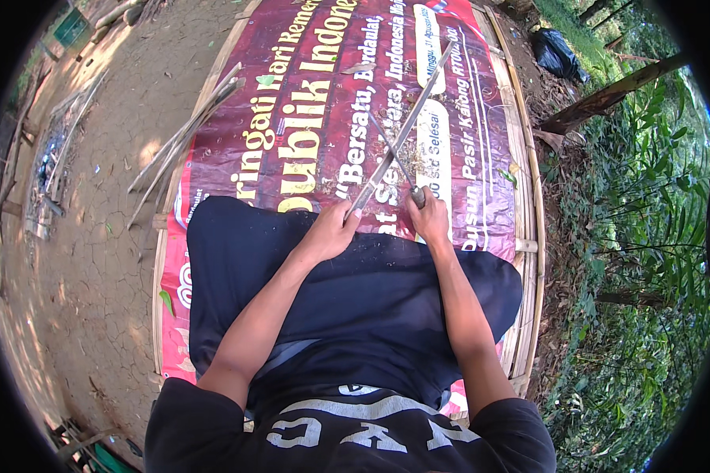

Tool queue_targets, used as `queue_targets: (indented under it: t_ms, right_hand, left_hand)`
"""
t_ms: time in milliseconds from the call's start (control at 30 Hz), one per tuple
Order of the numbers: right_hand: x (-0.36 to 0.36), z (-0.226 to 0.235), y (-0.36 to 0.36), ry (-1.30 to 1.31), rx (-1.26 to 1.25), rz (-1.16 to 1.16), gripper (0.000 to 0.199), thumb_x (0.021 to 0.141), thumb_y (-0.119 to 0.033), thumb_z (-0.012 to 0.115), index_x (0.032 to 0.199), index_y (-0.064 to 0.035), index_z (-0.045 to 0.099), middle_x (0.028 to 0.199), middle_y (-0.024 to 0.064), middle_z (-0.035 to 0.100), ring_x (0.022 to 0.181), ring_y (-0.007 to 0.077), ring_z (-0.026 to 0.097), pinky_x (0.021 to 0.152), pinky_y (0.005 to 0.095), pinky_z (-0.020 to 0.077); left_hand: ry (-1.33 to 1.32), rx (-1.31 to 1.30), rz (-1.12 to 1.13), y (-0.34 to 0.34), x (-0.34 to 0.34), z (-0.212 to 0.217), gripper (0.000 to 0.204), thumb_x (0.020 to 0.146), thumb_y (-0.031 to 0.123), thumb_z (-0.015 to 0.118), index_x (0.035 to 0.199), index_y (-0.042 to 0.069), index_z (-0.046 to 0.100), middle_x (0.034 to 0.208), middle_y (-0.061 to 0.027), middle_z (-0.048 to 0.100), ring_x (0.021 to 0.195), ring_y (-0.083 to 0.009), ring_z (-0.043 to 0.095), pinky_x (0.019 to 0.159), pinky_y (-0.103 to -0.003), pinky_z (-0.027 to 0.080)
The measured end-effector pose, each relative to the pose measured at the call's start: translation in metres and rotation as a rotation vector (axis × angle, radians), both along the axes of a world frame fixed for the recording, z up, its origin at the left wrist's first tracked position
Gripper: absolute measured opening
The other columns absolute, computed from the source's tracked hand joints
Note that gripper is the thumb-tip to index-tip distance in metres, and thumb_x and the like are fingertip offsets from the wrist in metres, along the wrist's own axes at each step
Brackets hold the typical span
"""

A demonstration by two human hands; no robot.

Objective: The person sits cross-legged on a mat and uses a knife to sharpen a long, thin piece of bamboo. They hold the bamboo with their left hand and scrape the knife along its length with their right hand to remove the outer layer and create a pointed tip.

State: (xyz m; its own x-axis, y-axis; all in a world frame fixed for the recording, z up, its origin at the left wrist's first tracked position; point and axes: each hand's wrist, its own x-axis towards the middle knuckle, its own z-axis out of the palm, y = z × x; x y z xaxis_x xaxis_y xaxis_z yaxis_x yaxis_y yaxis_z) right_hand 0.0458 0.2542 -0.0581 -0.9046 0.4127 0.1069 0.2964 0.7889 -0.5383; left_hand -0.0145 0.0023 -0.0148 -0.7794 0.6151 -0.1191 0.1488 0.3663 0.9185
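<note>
**Hands on a bamboo strip and a knife over a bamboo platform**

Nearest in the head view is a black shirt with pale lettering, and beyond it a dark cloth (pixel 347 284) spread across the person's lap. Both bare forearms run up from the lower edge over this cloth.

At the far edge of the lap, the left hand (pixel 331 231) has its fingers closed around the near end of a long, thin bamboo strip (pixel 406 126). From that grip the strip slants away to the far right, pale and straight, its tip reaching well out over the banner. Just to the right, the right hand (pixel 430 218) is wrapped around the handle of a knife (pixel 398 162), fingers shut on it. The blade angles to the far left and crosses the strip a short way beyond the left hand; the blade seems to touch the strip there, though the contact is too fine to tell for certain.

Under and beyond the hands lies a red printed banner (pixel 308 118), stretched over a platform of bamboo slats (pixel 526 236) whose edge shows bare on the right. At the platform's left edge, a loose bundle of bamboo sticks (pixel 183 146) rests half on the banner, half over the ground.

Farther left is cracked dry earth (pixel 95 236). On the right, green plants (pixel 647 197) crowd the platform's side, with a leaning wooden pole (pixel 615 94) and a black bag (pixel 558 54) at the far right.
</note>
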Motion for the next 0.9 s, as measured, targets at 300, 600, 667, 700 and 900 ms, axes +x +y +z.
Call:
queue_targets:
  t_ms: [300, 600, 667, 700, 900]
  right_hand:
    - [0.005, 0.02, -0.044, -0.017, 0.134, 0.337, 0.029, 0.083, -0.032, 0.074, 0.089, -0.0083, 0.058, 0.064, 0.016, 0.065, 0.063, 0.0404, 0.066, 0.058, 0.0492, 0.0522]
    - [0.008, 0.017, -0.042, 0.004, 0.061, 0.247, 0.03, 0.081, -0.031, 0.075, 0.091, -0.008, 0.059, 0.069, 0.0165, 0.068, 0.065, 0.0398, 0.067, 0.058, 0.0491, 0.0528]
    - [0.008, 0.02, -0.045, 0.007, 0.07, 0.263, 0.03, 0.081, -0.031, 0.076, 0.09, -0.0084, 0.059, 0.068, 0.0157, 0.067, 0.065, 0.0391, 0.067, 0.057, 0.0485, 0.0529]
    - [0.008, 0.021, -0.046, 0.008, 0.084, 0.273, 0.03, 0.08, -0.031, 0.076, 0.09, -0.0086, 0.059, 0.067, 0.0151, 0.066, 0.064, 0.0387, 0.067, 0.057, 0.048, 0.053]
    - [0.008, 0.023, -0.053, 0.071, 0.179, 0.367, 0.032, 0.08, -0.033, 0.077, 0.088, -0.0093, 0.057, 0.063, 0.0139, 0.064, 0.061, 0.0376, 0.066, 0.054, 0.0474, 0.0525]
  left_hand:
    - [0.177, -0.047, 0.043, -0.01, -0.001, -0.014, 0.032, 0.104, 0.024, 0.05, 0.091, -0.004, 0.059, 0.063, -0.0087, 0.057, 0.055, -0.0149, 0.056, 0.054, -0.031, 0.046]
    - [-0.722, 0.374, 0.226, -0.005, -0.016, -0.023, 0.039, 0.109, 0.029, 0.044, 0.102, -0.002, 0.065, 0.077, -0.0004, 0.055, 0.061, -0.0072, 0.05, 0.055, -0.023, 0.045]
    - [-0.716, 0.332, 0.219, -0.004, -0.016, -0.019, 0.037, 0.109, 0.028, 0.044, 0.1, -0.002, 0.065, 0.078, -0.0019, 0.057, 0.061, -0.0072, 0.052, 0.053, -0.024, 0.044]
    - [-0.684, 0.326, 0.21, -0.002, -0.014, -0.017, 0.036, 0.109, 0.027, 0.044, 0.098, -0.002, 0.064, 0.078, -0.0026, 0.058, 0.06, -0.0073, 0.052, 0.051, -0.024, 0.044]
    - [-0.225, 0.175, 0.157, 0.003, -0.001, -0.008, 0.035, 0.105, 0.021, 0.045, 0.085, -0.003, 0.061, 0.068, -0.0073, 0.065, 0.056, -0.0141, 0.061, 0.051, -0.031, 0.047]
